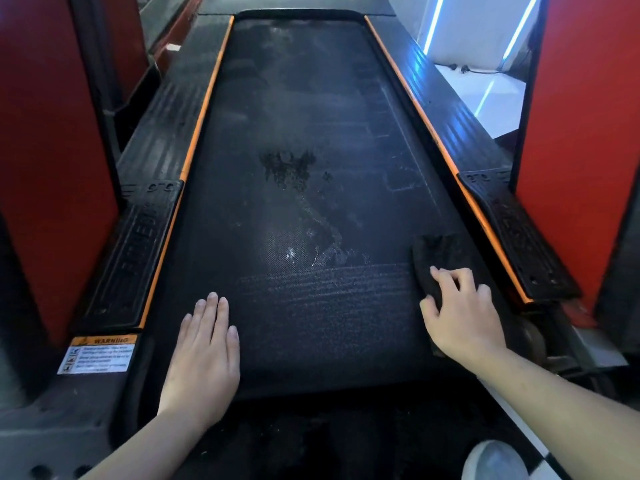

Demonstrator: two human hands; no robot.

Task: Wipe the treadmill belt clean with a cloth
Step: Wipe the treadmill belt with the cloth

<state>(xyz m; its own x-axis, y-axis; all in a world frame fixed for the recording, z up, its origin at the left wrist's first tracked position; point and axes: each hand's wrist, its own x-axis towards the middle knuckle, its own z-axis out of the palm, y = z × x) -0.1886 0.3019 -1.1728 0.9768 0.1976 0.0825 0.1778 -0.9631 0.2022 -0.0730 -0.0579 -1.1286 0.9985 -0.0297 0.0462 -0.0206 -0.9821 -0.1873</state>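
Treadmill belt [304, 209] runs away from the viewer, dusty, with a dark wet patch [287, 169] near its middle and pale streaks below that. Right hand [462, 315] presses a dark cloth [438, 261] onto the belt's right edge, grip curled over the cloth's near end. Left hand [204, 355] lies flat on the near left of the belt, fingers spread, holding nothing. Orange-trimmed side rails [149, 237] flank both edges; a warning label [98, 355] sits at the near left corner. Red uprights [45, 168] stand either side. White shoe toe [495, 462] at bottom right.
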